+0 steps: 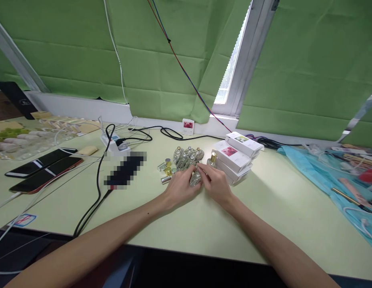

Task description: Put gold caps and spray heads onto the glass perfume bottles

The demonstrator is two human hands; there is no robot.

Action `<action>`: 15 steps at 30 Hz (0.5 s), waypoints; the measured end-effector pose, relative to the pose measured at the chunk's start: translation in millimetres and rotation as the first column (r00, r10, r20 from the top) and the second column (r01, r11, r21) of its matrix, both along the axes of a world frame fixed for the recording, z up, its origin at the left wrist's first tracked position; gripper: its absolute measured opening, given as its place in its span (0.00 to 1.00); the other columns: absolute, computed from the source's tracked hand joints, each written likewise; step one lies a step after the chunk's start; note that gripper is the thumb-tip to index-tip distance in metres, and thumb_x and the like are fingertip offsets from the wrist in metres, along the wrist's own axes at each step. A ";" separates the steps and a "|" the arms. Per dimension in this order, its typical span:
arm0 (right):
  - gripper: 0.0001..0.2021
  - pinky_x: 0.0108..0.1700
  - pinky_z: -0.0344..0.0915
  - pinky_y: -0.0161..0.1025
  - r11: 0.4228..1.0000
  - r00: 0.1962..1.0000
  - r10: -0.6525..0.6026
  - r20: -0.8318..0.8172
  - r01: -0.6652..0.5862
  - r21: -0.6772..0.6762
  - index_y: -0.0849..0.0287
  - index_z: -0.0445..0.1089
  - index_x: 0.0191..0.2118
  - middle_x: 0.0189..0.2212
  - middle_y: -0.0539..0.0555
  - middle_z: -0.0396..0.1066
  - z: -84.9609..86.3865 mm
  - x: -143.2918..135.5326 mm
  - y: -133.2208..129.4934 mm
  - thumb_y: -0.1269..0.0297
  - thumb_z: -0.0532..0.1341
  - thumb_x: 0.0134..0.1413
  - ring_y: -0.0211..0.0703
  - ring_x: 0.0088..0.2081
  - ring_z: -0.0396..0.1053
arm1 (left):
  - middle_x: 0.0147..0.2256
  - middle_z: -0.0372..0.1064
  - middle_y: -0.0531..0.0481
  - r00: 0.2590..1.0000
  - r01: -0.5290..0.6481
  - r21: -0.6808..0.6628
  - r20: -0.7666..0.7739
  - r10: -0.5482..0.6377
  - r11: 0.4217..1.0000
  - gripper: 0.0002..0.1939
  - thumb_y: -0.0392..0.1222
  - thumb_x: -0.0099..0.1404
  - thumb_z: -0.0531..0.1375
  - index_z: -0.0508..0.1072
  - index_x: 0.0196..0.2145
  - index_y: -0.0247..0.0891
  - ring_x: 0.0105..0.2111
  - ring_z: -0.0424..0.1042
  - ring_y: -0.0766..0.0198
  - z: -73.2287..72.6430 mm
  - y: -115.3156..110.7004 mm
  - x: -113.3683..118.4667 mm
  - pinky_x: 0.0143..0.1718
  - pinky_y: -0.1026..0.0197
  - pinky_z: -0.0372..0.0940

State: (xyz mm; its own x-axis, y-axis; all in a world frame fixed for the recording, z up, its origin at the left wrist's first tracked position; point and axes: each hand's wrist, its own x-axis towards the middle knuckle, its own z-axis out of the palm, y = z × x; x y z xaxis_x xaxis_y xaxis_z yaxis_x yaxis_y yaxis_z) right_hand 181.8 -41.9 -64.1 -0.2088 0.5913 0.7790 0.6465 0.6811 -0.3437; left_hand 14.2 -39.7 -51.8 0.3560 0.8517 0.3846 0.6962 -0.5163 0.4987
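Where the hands meet: left hand point(183, 185) closed around a glass bottle point(195, 179), its top hidden.
Right hand point(217, 185): pinched at that top; whether it grips anything, I cannot tell.
Metallic cylinders point(166, 180): beside the left hand, small and blurred.
Bottle cluster point(179, 154): just beyond, overlapping too closely to count.
White boxes point(234, 160): stacked right, print illegible.
Green curtain point(174, 76): cut off above.

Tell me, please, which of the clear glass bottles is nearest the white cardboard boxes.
The clear glass bottle with the gold-coloured top, just beyond the right hand and beside the stacked white cardboard boxes; the other glass bottles are to its left.
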 end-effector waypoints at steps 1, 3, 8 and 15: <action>0.12 0.36 0.71 0.36 1.000 1.000 -0.006 0.007 0.006 0.000 0.57 0.76 0.51 0.40 0.56 0.82 0.2 -0.1 -0.2 0.68 0.55 0.72 0.42 0.34 0.79 | 0.23 0.61 0.57 1.000 0.000 -0.001 0.006 0.000 1.000 0.06 0.44 0.64 0.59 0.65 0.35 0.42 0.21 0.60 0.64 -0.4 -0.2 0.2 0.25 0.60 0.49; 0.13 0.35 0.70 0.36 1.000 1.000 -0.018 0.015 0.018 0.005 0.57 0.76 0.50 0.39 0.56 0.82 0.7 -0.4 -0.5 0.67 0.54 0.72 0.42 0.34 0.79 | 0.23 0.61 0.57 1.000 0.002 0.000 0.019 -0.002 1.000 0.07 0.43 0.63 0.59 0.65 0.37 0.42 0.22 0.60 0.64 -1.3 -0.7 0.7 0.25 0.60 0.49; 0.12 0.33 0.67 0.35 1.000 1.000 -0.024 0.011 0.024 0.011 0.58 0.75 0.51 0.36 0.55 0.82 2.4 -0.6 -1.4 0.66 0.55 0.72 0.42 0.33 0.78 | 0.23 0.62 0.57 0.999 0.006 -0.006 0.040 -0.005 1.000 0.08 0.43 0.63 0.59 0.66 0.40 0.41 0.22 0.61 0.63 -1.9 -1.8 1.9 0.26 0.60 0.50; 0.11 0.33 0.67 0.36 1.000 0.999 -0.029 0.030 0.029 0.007 0.58 0.74 0.50 0.39 0.55 0.82 2.3 0.7 -1.2 0.67 0.54 0.72 0.42 0.33 0.78 | 0.21 0.59 0.58 0.997 0.010 -0.057 0.080 -0.005 0.998 0.10 0.42 0.61 0.60 0.67 0.41 0.42 0.21 0.62 0.62 0.0 -4.3 2.3 0.25 0.59 0.51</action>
State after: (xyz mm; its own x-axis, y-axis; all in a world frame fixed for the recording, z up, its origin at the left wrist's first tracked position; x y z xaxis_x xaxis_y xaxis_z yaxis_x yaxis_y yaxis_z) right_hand 182.5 -43.0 -61.8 -0.2148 0.5928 0.7762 0.6762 0.6637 -0.3197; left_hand 16.5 -44.0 -51.8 0.3324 0.8707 0.3625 0.6494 -0.4900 0.5815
